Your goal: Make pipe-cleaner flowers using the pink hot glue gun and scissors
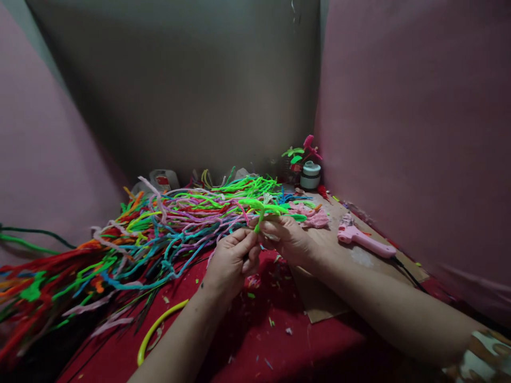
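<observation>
**Over the dark-red cloth [283, 330]: bright-green fuzzy piece with leaf-like loops [260, 215] held in both hands**

Left hand [225, 263]: thumb and index finger pinch the lower end of the piece's stem; the other fingers curl toward the palm. Right hand [293, 239]: thumb and fingertips close together on the piece just beside the junction; exact finger placement partly hidden. Piece sits between the hands, loops uppermost.

Technique (judgement): anchor the stem low with the left pinch; make small, even turns with the right, near the junction. Light pressure should spare the pile; a hard pull could bend the loops out of shape.

Surface, left to right: tangled heap of multicoloured fuzzy stems [191, 213]; curved yellow tube [154, 330] at the near side; small coloured scraps on the cloth; flat brown cardboard sheet [319, 303]; pink glue gun with black cord [369, 242] lying on it. Pale lidded jar [310, 174] at the back.

Room: pink left panel [35, 111], grey back wall [179, 80], pink right panel [403, 117]. Light dim.
</observation>
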`<action>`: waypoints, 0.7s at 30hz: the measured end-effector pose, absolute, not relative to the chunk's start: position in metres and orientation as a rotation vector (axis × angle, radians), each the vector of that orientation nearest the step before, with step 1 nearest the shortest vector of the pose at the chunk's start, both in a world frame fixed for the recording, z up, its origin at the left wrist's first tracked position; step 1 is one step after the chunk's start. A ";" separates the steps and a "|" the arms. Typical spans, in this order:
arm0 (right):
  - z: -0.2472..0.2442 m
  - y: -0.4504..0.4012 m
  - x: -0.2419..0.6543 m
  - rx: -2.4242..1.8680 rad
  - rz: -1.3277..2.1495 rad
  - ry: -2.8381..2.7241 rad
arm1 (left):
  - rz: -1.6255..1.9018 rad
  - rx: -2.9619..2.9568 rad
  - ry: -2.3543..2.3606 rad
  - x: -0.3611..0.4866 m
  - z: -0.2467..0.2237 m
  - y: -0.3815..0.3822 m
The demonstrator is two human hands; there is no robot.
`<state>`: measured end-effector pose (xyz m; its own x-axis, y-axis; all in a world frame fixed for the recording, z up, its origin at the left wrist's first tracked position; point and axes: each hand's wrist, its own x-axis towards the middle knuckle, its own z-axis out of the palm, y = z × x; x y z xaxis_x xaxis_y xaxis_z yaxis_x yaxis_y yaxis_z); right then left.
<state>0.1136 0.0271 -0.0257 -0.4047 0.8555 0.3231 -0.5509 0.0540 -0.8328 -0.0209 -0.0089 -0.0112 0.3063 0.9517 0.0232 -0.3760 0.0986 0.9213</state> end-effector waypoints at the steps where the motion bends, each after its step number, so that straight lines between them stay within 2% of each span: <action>1: -0.026 0.028 0.114 -0.341 1.610 -1.205 | 1.107 1.001 0.691 -0.022 -0.011 -0.009; 11: -0.032 0.029 0.110 -0.272 1.647 -1.193 | 0.991 0.914 0.583 -0.028 -0.014 -0.008; 21: -0.025 0.022 0.112 -0.483 1.546 -1.234 | 0.951 1.025 0.720 -0.028 -0.011 -0.007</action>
<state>0.1122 0.0221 -0.0247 -0.3668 0.8870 0.2806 -0.4703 0.0834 -0.8785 -0.0284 -0.0069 -0.0107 0.4236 0.9036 -0.0632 -0.3057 0.2083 0.9291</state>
